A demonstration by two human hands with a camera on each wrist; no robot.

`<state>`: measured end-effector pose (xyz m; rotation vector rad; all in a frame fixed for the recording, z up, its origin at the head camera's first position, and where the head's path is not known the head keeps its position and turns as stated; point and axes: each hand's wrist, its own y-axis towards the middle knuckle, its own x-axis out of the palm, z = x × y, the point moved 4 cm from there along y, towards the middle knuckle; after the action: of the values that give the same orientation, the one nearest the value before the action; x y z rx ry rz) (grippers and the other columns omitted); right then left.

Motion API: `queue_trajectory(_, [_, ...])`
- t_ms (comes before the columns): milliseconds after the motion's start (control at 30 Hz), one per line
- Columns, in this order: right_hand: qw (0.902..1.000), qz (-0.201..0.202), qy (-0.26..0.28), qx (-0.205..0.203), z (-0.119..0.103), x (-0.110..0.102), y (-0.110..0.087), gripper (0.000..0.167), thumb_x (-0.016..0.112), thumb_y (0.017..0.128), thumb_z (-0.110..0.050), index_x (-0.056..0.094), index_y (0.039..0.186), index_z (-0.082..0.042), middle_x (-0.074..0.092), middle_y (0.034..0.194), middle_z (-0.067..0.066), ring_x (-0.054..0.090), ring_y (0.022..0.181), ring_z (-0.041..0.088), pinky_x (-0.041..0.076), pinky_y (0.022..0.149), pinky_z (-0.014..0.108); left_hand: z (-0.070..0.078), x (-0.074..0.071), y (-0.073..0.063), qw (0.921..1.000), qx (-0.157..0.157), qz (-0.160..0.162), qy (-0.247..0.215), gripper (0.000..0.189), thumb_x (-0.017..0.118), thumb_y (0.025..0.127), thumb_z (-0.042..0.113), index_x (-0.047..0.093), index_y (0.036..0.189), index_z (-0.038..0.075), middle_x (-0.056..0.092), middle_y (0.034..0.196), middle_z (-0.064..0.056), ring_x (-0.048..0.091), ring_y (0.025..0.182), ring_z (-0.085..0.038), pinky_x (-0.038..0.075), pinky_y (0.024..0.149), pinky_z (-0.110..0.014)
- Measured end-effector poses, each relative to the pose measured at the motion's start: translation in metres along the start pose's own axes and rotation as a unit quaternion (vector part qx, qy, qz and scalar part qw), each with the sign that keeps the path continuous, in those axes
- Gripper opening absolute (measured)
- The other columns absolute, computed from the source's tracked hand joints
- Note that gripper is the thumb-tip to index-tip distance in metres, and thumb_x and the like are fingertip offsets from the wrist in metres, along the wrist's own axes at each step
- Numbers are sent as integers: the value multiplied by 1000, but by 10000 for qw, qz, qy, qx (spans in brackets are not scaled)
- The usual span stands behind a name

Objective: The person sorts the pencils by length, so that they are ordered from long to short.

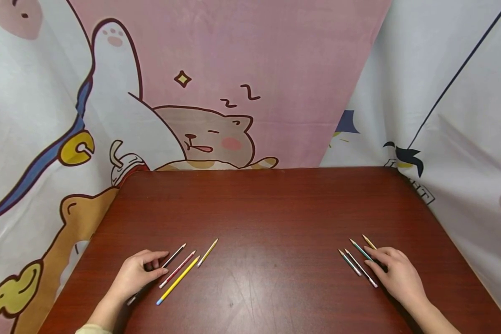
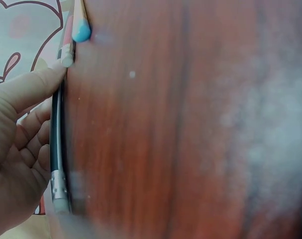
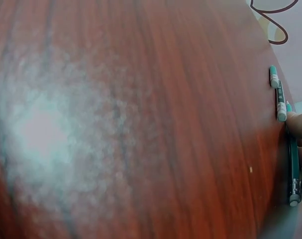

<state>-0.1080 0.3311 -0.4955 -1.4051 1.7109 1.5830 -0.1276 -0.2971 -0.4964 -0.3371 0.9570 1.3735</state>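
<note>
Cartoon-printed cloth hangs behind the back edge of our brown table. Near its left edge our left hand pinches a black pencil, beside a red pencil and two yellow pencils. Well apart, toward the right edge, our right hand pinches a teal pencil, three more pencils lying close by.

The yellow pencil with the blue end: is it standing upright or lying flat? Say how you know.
Lying flat: the head view shows the yellow pencil stretched lengthwise along the table, beside the red pencil.
</note>
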Motion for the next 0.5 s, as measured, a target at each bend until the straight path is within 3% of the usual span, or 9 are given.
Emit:
queue_trajectory(267, [9999, -37, -67, 150, -2, 3, 2, 38, 87, 66, -4, 77, 102, -6, 65, 85, 3, 60, 76, 28, 46, 61, 45, -2, 1, 0, 9999, -126, -53, 63, 35, 89, 68, 6, 77, 100, 13, 53, 71, 17, 47, 60, 0, 41, 53, -23])
queue_trajectory(500, [9995, -38, -114, 277, -2, 4, 3, 35, 87, 67, -5, 78, 101, -8, 67, 85, 2, 61, 75, 27, 46, 58, 43, -1, -1, 1, 9986, -480, -161, 135, 31, 87, 71, 7, 76, 98, 15, 53, 70, 18, 48, 60, -1, 40, 54, -24])
